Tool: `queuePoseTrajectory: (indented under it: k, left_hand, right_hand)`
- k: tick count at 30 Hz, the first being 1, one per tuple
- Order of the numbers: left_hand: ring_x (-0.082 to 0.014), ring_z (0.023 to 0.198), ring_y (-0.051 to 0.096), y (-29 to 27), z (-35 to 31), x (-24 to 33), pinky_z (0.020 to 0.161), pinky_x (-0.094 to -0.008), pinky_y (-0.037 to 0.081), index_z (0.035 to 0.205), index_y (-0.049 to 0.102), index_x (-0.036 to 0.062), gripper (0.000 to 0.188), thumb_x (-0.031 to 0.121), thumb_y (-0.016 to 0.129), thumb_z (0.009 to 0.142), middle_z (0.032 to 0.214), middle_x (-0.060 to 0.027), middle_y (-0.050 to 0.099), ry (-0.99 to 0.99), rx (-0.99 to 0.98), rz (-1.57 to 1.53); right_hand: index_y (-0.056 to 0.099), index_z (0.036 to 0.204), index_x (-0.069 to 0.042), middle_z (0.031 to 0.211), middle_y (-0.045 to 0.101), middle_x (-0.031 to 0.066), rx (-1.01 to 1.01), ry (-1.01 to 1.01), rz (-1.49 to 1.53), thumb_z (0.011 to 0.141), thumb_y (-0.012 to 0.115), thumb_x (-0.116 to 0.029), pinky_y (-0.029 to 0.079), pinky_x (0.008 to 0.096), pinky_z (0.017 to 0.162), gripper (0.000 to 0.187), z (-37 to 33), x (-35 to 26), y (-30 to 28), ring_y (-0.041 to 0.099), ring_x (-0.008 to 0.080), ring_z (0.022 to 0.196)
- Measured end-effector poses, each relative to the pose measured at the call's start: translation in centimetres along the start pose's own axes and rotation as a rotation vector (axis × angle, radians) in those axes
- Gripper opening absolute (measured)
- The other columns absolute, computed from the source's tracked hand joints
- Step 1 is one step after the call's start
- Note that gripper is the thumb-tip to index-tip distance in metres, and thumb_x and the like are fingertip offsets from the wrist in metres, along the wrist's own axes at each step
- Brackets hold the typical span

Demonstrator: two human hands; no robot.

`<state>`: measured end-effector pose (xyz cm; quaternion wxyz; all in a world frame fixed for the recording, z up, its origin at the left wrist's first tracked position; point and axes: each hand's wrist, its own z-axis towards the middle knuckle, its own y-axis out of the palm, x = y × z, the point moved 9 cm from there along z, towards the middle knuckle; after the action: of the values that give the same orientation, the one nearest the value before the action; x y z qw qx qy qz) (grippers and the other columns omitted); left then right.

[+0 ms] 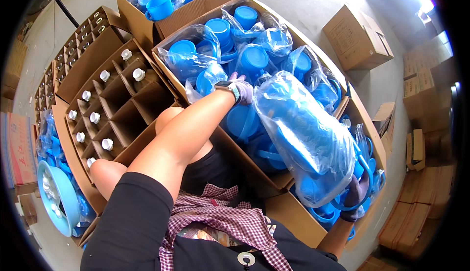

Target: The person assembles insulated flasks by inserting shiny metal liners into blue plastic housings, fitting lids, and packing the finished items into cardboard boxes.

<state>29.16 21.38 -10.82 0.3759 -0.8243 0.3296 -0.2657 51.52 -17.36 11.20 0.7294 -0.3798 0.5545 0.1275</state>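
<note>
A large clear plastic bag (306, 134) stuffed with blue plastic cups lies tilted across an open cardboard box (293, 212). My left hand (243, 90), in a pale glove with a wristwatch, grips the bag's upper end. My right hand (356, 195), in a dark glove, grips its lower end near the box's front right corner. More bagged blue cups (220, 41) fill the box beneath and behind the bag. My bare knees (105, 173) sit just left of the box.
On the left stands a divided carton (122, 119) holding white-capped bottles (106, 144). Another carton of blue cups (166, 4) is at the top. Closed cardboard boxes (357, 36) and flat cartons (416, 222) stand on the right. A light blue round tub (56, 200) sits lower left.
</note>
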Motion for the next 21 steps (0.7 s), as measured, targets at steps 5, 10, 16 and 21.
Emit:
queuePoseTrajectory:
  k: [5, 10, 16, 21]
  left_hand:
    - [-0.0365, 0.142, 0.048, 0.8, 0.8, -1.1, 0.124, -0.0627, 0.015, 0.142, 0.061, 0.0157, 0.063, 0.049, 0.053, 0.089, 0.147, -0.0164, 0.058, 0.052, -0.019, -0.106]
    - [-0.0348, 0.131, 0.057, -3.6, -0.8, -6.5, 0.119, -0.0615, 0.024, 0.137, 0.061, 0.0182, 0.062, 0.035, 0.076, 0.079, 0.137, -0.0125, 0.064, -0.066, 0.272, -0.117]
    - [-0.0334, 0.141, 0.048, -1.9, -1.5, -3.8, 0.122, -0.0632, 0.018, 0.145, 0.052, 0.0180, 0.057, 0.028, 0.069, 0.091, 0.143, -0.0098, 0.059, -0.015, 0.432, 0.203]
    - [-0.0336, 0.132, 0.057, -0.5, -0.5, -3.1, 0.118, -0.0711, 0.016, 0.126, 0.075, 0.0169, 0.031, 0.024, 0.056, 0.103, 0.131, -0.0088, 0.071, -0.075, 0.236, 0.401]
  right_hand:
    - [0.058, 0.138, -0.003, 0.124, 0.066, 0.0172, -0.085, -0.007, -0.108, 0.072, 0.081, -0.050, 0.055, 0.0458, 0.098, 0.084, 2.5, -4.7, 1.1, 0.067, 0.0323, 0.109]
    - [0.062, 0.134, -0.005, 0.124, 0.067, 0.0174, -0.135, -0.060, -0.212, 0.069, 0.081, -0.059, 0.056, 0.0464, 0.097, 0.087, 4.2, -6.9, 3.6, 0.068, 0.0333, 0.110]
    - [0.063, 0.132, -0.005, 0.122, 0.066, 0.0155, -0.327, -0.395, -0.428, 0.076, 0.088, -0.037, 0.052, 0.0411, 0.097, 0.070, 8.1, -11.6, 9.3, 0.064, 0.0283, 0.112]
    - [0.063, 0.132, -0.006, 0.120, 0.064, 0.0150, -0.489, -0.501, -0.646, 0.063, 0.081, -0.013, 0.055, 0.0407, 0.093, 0.071, 9.8, -15.9, 13.2, 0.065, 0.0294, 0.107]
